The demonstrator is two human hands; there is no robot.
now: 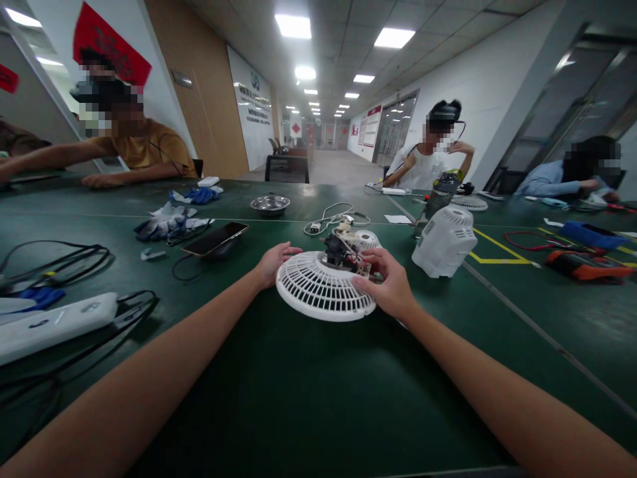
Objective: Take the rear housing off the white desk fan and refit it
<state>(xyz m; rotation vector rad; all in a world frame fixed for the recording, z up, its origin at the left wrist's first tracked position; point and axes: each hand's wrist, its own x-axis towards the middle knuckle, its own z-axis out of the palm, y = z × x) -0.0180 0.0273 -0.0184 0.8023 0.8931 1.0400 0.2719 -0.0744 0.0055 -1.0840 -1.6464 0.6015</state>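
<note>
A round white fan grille [318,289] lies flat on the green table [308,398], with a small black motor and circuit board [343,255] on its far side. My left hand [273,262] rests against the grille's left rim, fingers apart. My right hand [391,285] grips the grille's right rim, thumb near the circuit board. A white fan housing [444,242] stands to the right, apart from both hands.
A phone [215,239], gloves [169,222], a metal bowl [269,203] and a white cable [333,219] lie beyond. Black cables [54,262] and a white power strip [54,325] sit at left. Other people work at the far edges; tools lie at right [582,262].
</note>
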